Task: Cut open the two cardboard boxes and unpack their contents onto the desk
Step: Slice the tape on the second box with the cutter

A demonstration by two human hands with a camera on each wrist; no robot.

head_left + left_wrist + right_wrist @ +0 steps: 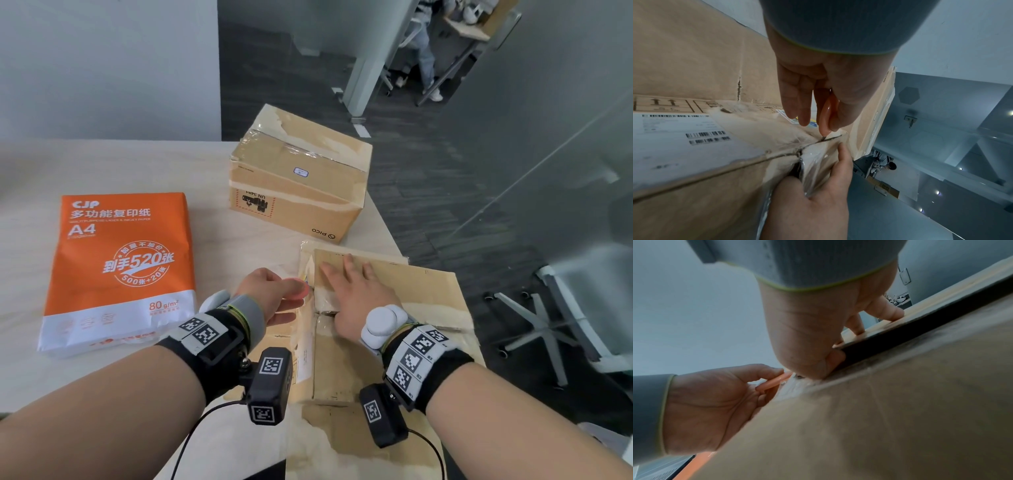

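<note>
Forearms reach in over the near box (394, 308), which lies flat at the tabletop's (137, 164) right edge, partly overhanging it. Left hand (270, 291) pinches a small orange cutter (296, 289) between thumb and fingers, its blade tip set at the taped seam on the box's left end; the left wrist view shows the tip right in the slit where the flaps meet. Right hand (356, 291) lies spread, palm down, on the top flap just beside the cutter, holding the box steady.

To cut well, I judge the blade should stay shallow, slitting only the tape so that whatever is inside goes unscratched. Draw it along the seam, away from the right hand's fingers (334, 270), which sit close to the blade's line and would be safer moved back. Firm downward pressure from the right hand matters, since the overhanging box could tip or slide.

A second box (301, 178), still taped, stands beyond, well apart from the hands. Left of both lies an orange ream of paper (120, 267).
</note>
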